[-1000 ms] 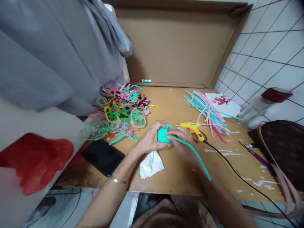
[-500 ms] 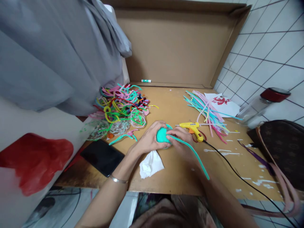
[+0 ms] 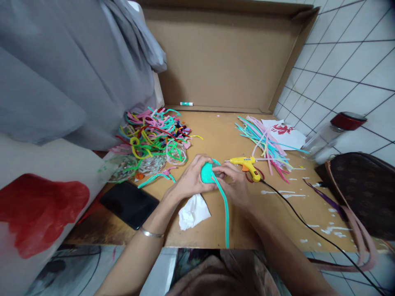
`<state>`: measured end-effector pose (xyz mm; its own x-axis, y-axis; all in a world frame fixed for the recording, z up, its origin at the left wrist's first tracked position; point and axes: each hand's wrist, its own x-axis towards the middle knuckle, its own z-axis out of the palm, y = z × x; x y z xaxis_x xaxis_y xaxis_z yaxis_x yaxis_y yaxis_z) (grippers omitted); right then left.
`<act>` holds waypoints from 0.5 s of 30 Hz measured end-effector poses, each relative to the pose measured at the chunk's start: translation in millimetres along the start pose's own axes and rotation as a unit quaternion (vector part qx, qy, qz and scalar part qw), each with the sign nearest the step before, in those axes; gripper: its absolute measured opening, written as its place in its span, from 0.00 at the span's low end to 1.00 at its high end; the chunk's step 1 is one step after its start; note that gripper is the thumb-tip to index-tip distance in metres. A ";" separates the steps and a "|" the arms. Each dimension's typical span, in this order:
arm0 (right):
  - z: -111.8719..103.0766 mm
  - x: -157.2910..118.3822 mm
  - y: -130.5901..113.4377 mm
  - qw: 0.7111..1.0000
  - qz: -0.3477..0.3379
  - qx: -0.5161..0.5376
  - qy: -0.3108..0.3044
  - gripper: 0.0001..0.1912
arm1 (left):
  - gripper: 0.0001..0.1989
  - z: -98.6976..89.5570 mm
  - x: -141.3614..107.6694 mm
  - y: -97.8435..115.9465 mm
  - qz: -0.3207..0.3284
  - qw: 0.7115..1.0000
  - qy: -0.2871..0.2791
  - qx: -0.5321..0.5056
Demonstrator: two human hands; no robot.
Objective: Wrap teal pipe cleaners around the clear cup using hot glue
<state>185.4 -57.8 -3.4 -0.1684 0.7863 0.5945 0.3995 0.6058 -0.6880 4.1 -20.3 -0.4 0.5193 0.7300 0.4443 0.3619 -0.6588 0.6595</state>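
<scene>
Nearest, at lower centre of the frame, a crumpled white tissue (image 3: 194, 211) lies on the worktop (image 3: 243, 234), with a dark phone (image 3: 129, 204) left of it, partly behind the left forearm. The round turquoise piece (image 3: 206, 174) is at centre, raised between the hands and partly hidden by them, and a turquoise strip (image 3: 226, 209) trails from it towards the worktop's near edge. Just beyond the right hand lies a yellow glue gun (image 3: 242, 160), its black cord (image 3: 299, 216) crossing to the lower right, near a brown bag (image 3: 361, 193). Farther off are a tangled pile of coloured stems (image 3: 154, 131) on the left and a loose bundle of stems (image 3: 265, 139) on the right, then a clear bottle (image 3: 325, 137) and, at the back, a cardboard panel (image 3: 216, 61). Half a second ago the strip ran out to the lower right over the right forearm; now it hangs nearly straight down the frame. The left hand (image 3: 193, 176) is curled around the round piece, gripping its left side; the right hand (image 3: 233, 181), fingers bent, pinches the strip where it meets that piece.
</scene>
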 end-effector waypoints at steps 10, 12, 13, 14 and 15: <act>-36.6 8.5 30.0 0.868 0.181 -0.456 0.084 0.20 | 0.30 -3.3 5.6 -0.1 -0.178 0.978 0.059 -0.091; -41.9 9.1 35.8 0.810 0.242 -0.533 0.026 0.26 | 0.30 -5.0 7.1 -0.8 -0.204 0.967 0.065 -0.138; -43.1 9.1 37.8 0.791 0.264 -0.552 0.003 0.28 | 0.30 -6.0 7.8 -1.2 -0.212 0.962 0.067 -0.160; -43.5 8.8 39.3 0.778 0.280 -0.562 -0.014 0.30 | 0.30 -7.0 8.3 -1.5 -0.217 0.957 0.069 -0.180; -43.4 8.4 40.7 0.770 0.292 -0.567 -0.025 0.31 | 0.30 -8.0 8.7 -1.6 -0.218 0.953 0.071 -0.197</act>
<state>239.3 -31.8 -8.3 0.3158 0.9050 0.2850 0.9452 -0.3265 -0.0106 1.8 -11.4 7.2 0.2656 0.9545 0.1355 0.1858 -0.1886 0.9643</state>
